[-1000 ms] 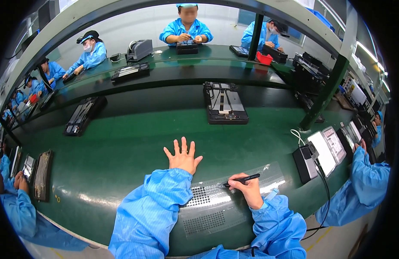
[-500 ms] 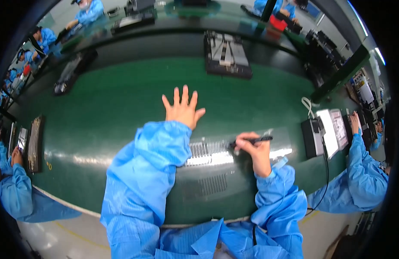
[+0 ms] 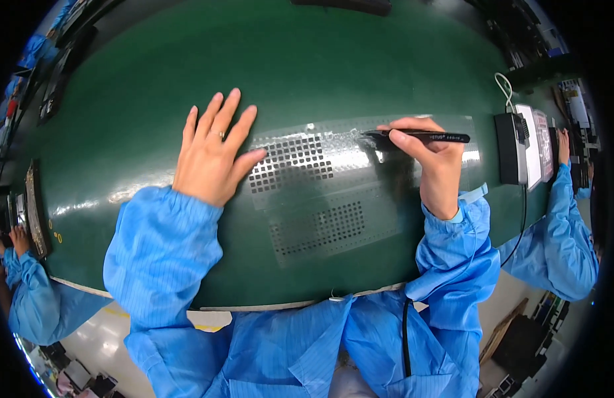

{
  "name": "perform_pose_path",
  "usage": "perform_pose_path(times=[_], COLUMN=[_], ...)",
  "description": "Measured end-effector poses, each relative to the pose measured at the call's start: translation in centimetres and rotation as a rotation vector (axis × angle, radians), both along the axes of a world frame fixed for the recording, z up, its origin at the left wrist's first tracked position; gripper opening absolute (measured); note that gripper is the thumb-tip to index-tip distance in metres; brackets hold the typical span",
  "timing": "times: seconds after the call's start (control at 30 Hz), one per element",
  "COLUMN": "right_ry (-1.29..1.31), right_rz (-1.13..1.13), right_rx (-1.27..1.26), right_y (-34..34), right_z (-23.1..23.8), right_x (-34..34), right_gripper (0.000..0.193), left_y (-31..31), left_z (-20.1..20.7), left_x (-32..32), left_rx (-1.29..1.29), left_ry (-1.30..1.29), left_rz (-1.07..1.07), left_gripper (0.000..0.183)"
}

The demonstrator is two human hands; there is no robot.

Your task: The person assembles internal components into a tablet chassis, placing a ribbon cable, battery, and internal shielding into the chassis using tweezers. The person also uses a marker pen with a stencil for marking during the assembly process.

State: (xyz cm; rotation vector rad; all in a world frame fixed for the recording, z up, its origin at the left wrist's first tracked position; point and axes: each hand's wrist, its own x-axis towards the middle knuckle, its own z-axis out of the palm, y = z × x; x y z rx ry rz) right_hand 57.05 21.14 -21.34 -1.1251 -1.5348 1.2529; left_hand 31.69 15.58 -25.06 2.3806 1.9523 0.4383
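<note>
Left hand (image 3: 211, 149) flat, fingers spread; right hand (image 3: 430, 159) pinching tweezers (image 3: 420, 136).

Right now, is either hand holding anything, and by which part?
The right hand pinches black slim tweezers around their middle, tips against the clear perforated plastic sheet. The left hand holds nothing; it lies flat, fingertips on the sheet's edge.

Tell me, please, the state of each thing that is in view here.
left hand: open, flat, fingers spread, on the sheet's left edge
right hand: closed around the tweezers
black tweezers: held level, tip at the sheet
perforated clear sheet: lying flat on the green table
</note>
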Motion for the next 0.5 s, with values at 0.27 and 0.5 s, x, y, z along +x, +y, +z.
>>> perform_pose_path(times=[0.27,0.5], right_ry=[0.046,0.079], right_rz=[0.002,-0.027], right_rx=[-0.078,-0.185], right_y=[-2.6,-3.5], right_z=[2.3,0.9], right_x=[-0.9,-1.0], right_gripper=[0.010,0.012], left_y=[-2.6,-2.5], left_z=[1.3,2.3], left_x=[3.2,4.3], left_rx=[-0.072,-0.087], left_ry=[-0.002,0.035], left_rz=[-0.257,-0.215], left_gripper=[0.055,0.054])
